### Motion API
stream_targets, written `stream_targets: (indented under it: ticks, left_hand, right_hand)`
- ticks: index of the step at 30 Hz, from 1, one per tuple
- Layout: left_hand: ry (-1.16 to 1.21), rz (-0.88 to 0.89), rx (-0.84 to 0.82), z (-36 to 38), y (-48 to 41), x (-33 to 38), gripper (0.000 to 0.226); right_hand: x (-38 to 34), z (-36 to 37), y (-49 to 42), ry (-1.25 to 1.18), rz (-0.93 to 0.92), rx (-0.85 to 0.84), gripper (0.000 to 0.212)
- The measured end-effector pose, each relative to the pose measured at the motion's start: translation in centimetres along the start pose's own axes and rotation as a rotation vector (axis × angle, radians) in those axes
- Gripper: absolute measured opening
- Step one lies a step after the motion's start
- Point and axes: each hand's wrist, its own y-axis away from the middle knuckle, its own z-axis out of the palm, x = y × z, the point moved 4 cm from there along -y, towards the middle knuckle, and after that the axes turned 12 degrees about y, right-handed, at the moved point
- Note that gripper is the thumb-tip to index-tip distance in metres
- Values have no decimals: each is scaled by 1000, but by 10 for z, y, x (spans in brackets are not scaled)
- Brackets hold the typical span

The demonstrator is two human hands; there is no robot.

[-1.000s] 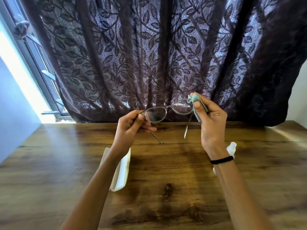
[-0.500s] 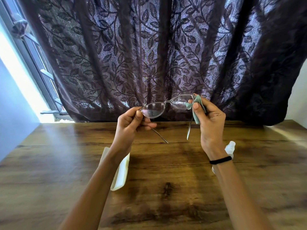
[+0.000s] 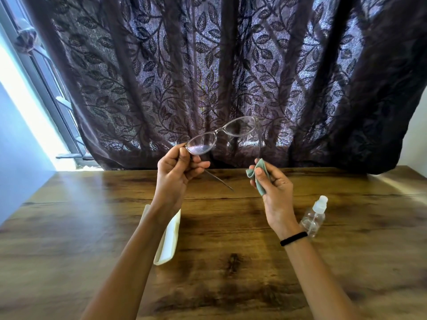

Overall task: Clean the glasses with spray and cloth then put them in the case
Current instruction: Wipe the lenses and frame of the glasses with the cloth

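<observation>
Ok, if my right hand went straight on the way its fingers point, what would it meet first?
Probably the hanging temple arm of the glasses, just above the green cloth your right hand pinches; depth is unclear.

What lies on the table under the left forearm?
A cream-white case lies there on the wooden table. The left forearm covers its left part, so its full shape is hidden.
</observation>
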Motion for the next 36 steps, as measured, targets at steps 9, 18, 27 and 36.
stream_targets:
  ticks: [9, 18, 27, 36]
  left_hand:
    - [-61, 12, 34, -6, 2, -2, 20]
    - [-155, -189, -52, -20, 5, -8, 21]
    - [-158, -199, -46, -18, 8, -17, 21]
    - [-31, -171, 9, -15, 9, -21, 21]
  right_hand:
    - [20, -4, 3, 176, 196, -192, 42]
    - [-28, -24, -22, 185, -79, 123, 35]
    - [-63, 16, -16, 74, -207, -76, 48]
    - [-49, 14, -12, -92, -151, -120, 31]
